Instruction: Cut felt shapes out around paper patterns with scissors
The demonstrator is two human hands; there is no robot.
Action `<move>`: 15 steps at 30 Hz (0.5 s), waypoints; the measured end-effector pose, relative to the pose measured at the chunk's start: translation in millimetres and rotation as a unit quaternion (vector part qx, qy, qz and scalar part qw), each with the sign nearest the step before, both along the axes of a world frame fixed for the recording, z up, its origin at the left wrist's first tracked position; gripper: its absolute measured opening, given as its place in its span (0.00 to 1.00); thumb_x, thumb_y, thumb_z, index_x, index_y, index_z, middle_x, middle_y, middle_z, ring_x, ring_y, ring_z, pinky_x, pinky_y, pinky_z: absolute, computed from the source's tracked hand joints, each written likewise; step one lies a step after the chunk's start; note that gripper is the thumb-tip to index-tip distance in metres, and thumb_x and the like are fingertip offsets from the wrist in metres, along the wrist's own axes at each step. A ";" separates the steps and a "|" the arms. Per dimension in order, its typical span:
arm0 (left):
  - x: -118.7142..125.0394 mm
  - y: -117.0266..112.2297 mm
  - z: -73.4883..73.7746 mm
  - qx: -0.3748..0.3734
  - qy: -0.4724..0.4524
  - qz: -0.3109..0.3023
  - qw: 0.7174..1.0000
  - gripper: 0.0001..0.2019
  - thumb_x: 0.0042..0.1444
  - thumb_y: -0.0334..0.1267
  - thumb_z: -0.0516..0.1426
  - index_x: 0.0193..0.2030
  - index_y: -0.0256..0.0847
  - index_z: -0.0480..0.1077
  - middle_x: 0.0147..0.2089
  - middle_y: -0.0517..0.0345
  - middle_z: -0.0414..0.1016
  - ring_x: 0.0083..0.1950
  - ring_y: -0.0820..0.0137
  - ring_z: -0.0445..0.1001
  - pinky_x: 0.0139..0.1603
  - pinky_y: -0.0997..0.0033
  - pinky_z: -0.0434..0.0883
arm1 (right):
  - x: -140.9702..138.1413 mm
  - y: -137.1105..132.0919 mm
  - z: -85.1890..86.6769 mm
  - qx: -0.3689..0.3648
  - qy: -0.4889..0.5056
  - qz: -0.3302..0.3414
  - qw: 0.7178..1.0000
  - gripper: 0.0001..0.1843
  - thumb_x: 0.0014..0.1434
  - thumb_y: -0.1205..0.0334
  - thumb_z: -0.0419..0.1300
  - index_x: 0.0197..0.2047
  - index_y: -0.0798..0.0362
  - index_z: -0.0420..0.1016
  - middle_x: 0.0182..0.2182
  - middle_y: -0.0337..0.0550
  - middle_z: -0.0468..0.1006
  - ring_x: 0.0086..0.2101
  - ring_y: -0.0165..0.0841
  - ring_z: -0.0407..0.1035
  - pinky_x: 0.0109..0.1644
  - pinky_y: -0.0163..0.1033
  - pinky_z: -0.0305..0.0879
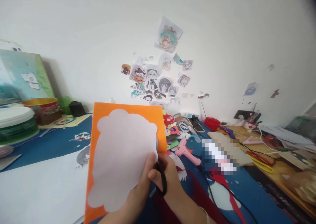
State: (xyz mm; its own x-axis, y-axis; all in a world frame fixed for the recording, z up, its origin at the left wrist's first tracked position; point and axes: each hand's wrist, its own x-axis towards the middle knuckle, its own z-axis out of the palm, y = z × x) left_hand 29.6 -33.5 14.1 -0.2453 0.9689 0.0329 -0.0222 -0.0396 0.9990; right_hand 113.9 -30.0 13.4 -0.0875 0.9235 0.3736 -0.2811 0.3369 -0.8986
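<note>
Upright in front of me is an orange sheet (128, 108) with a cloud-shaped white paper (120, 158) lying against it. My left hand (142, 181) pinches both at their lower right, its thumb on the white paper and its other fingers hidden behind. In my right hand (170, 176) is a pair of scissors (163, 181) with black handles. The fingers go through the loops, and the blades point up along the white paper's right edge, over the orange sheet. How far the blades are apart cannot be made out.
A pink glue gun (187, 151) lies right of the sheet, near paper scraps (171, 125) and a phone (197, 124). White paper (44, 194) covers the table's left side. A lidded green tub (17, 128) stands far left. A red ribbon (232, 197) and black cable lie right.
</note>
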 end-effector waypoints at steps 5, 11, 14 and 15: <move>4.5 -2.4 8.1 -0.037 -0.033 0.061 0.997 0.18 0.54 0.40 0.56 0.52 0.50 0.67 0.58 0.63 0.69 0.60 0.65 0.65 0.57 0.68 0.68 | 2.5 1.9 0.2 0.003 -0.011 -0.014 1.000 0.29 0.36 0.38 0.67 0.33 0.54 0.74 0.23 0.40 0.70 0.24 0.32 0.62 0.28 0.36 0.60; 4.7 3.4 -1.5 -0.026 0.025 0.100 0.994 0.23 0.49 0.43 0.60 0.53 0.47 0.64 0.60 0.59 0.66 0.61 0.61 0.63 0.59 0.65 0.66 | 7.1 3.9 0.0 0.003 -0.040 -0.016 0.999 0.31 0.38 0.34 0.63 0.35 0.52 0.74 0.23 0.42 0.72 0.24 0.35 0.64 0.26 0.37 0.60; 5.1 4.4 -3.3 -0.031 0.010 0.100 0.994 0.24 0.49 0.45 0.60 0.54 0.47 0.63 0.61 0.55 0.65 0.60 0.61 0.64 0.57 0.65 0.68 | 7.5 5.5 -1.7 0.014 -0.037 -0.015 0.999 0.30 0.38 0.34 0.63 0.34 0.52 0.74 0.23 0.42 0.72 0.24 0.35 0.64 0.26 0.36 0.59; 5.2 4.7 -3.9 -0.035 0.000 0.103 0.994 0.24 0.50 0.45 0.59 0.55 0.47 0.63 0.61 0.55 0.64 0.61 0.61 0.63 0.57 0.65 0.68 | 7.2 5.6 -1.9 0.013 -0.033 -0.017 0.999 0.30 0.38 0.34 0.63 0.34 0.52 0.74 0.23 0.42 0.72 0.24 0.34 0.64 0.25 0.36 0.59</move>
